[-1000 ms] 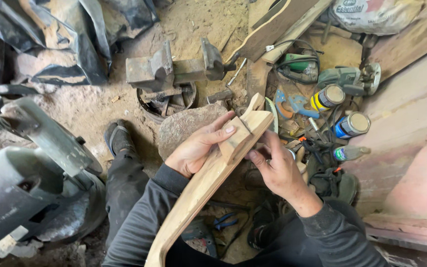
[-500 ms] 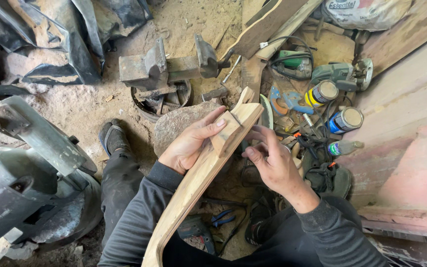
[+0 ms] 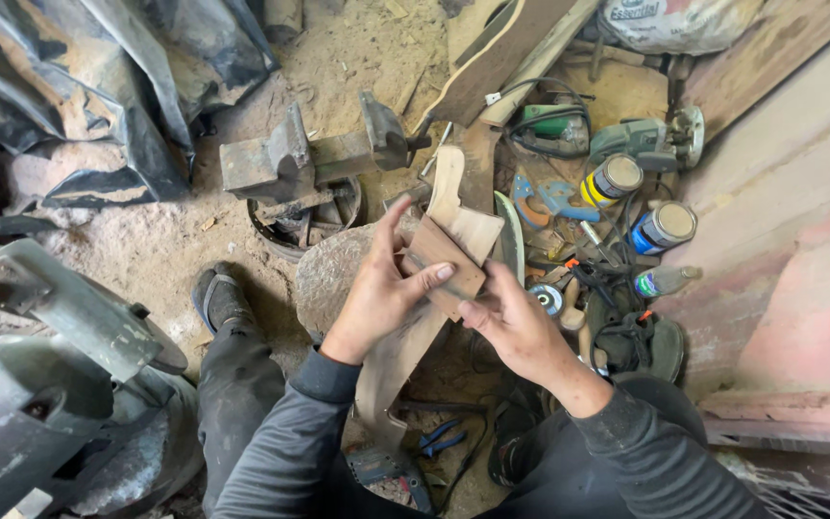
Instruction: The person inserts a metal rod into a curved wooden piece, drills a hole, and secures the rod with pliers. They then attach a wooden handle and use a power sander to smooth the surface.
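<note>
Sandpaper sheet (image 3: 444, 264) lies folded over the curved wooden workpiece (image 3: 458, 207), pinned in the grip of the left hand (image 3: 377, 288), fingers closed across its face, while the right hand (image 3: 521, 327) is closed on its lower corner from beneath. Judged for good practice, the sheet should stay flat to the curve, pressure even, strokes following the grain. Against the earlier frame, the workpiece stands steeper and nearer the body, above the stone (image 3: 329, 274), with vise (image 3: 309, 159) and spray cans (image 3: 636, 202) beyond.
</note>
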Motion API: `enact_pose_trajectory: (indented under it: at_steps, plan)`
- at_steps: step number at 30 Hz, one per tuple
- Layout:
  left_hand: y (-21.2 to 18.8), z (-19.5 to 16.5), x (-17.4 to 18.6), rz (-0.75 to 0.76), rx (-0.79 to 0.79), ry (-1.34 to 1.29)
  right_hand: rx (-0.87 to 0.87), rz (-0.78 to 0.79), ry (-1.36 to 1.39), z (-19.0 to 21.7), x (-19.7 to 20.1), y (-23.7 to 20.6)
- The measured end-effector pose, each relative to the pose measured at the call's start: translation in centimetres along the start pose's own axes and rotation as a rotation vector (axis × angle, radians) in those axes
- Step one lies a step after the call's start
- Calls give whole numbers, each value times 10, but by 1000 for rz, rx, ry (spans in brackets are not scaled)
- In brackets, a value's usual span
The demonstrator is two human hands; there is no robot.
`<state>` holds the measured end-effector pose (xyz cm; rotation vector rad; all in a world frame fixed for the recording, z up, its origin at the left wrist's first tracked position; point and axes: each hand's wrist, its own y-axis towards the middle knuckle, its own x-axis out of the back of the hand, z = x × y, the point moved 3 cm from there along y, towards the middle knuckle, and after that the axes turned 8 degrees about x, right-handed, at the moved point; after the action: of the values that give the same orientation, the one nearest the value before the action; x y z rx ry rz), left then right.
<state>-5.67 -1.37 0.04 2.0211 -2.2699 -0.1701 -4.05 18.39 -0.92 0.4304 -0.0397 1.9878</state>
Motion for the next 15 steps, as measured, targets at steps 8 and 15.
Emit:
enact_pose_trajectory:
  at_steps: [8,15]
  plan:
    - [-4,3,-15,-120,135,199,-100,-90,111,-8,0,5]
    - [-7,7,-18,-144,145,106,-75,-101,96,-7,0,4]
